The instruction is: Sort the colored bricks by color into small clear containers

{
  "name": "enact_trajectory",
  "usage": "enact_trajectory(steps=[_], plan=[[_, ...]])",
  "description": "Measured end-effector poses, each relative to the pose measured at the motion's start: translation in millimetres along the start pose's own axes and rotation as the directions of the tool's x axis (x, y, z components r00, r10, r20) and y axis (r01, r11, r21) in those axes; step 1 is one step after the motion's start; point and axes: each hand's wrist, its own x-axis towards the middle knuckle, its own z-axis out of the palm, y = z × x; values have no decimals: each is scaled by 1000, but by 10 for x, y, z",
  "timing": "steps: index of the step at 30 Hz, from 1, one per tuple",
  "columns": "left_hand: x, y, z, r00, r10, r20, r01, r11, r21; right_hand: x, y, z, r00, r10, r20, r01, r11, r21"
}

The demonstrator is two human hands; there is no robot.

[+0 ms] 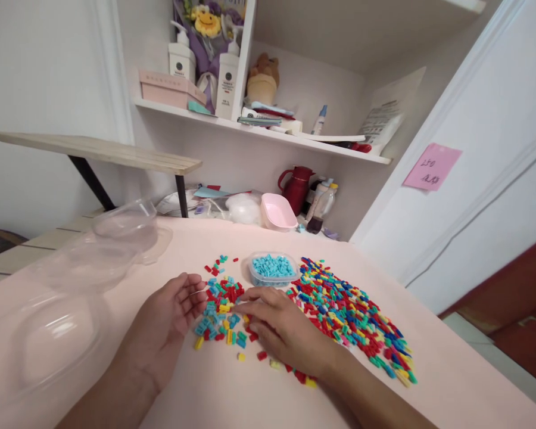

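My open left hand [167,319] flanks a small multicoloured plastic-brick pile [226,292] where my right hand [281,325] reaches, grip unclear; light-blue bricks [272,266] already fill the clear plastic tub [273,280] toward the pink tabletop's [192,244] far edge, a larger mixed heap [339,304] lying loose rightward.

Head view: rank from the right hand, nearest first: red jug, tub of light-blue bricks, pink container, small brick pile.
1. Small brick pile: left, by the right hand.
2. Tub of light-blue bricks: beyond the fingers.
3. Pink container: farther back.
4. Red jug: behind it, rightward.
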Motion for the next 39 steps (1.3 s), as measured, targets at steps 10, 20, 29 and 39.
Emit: enact_trajectory(steps=[10, 20, 29, 39], plan=[[20, -6, -27, 1000, 7, -2, -7, 1000, 9, 2, 3, -140, 995, 43, 95, -50, 997, 65], [8, -3, -22, 1000, 0, 6, -1, 1000, 6, -54, 67, -157, 988, 114, 101, -118, 993, 27], [-18, 7, -23, 1000, 3, 11, -3, 1000, 3, -47, 28, -164, 991, 86, 101, -93, 994, 65], [-8, -6, -8, 1000, -14, 4, 14, 1000, 1, 12, 158, -230, 894, 366, -260, -273, 903, 331]])
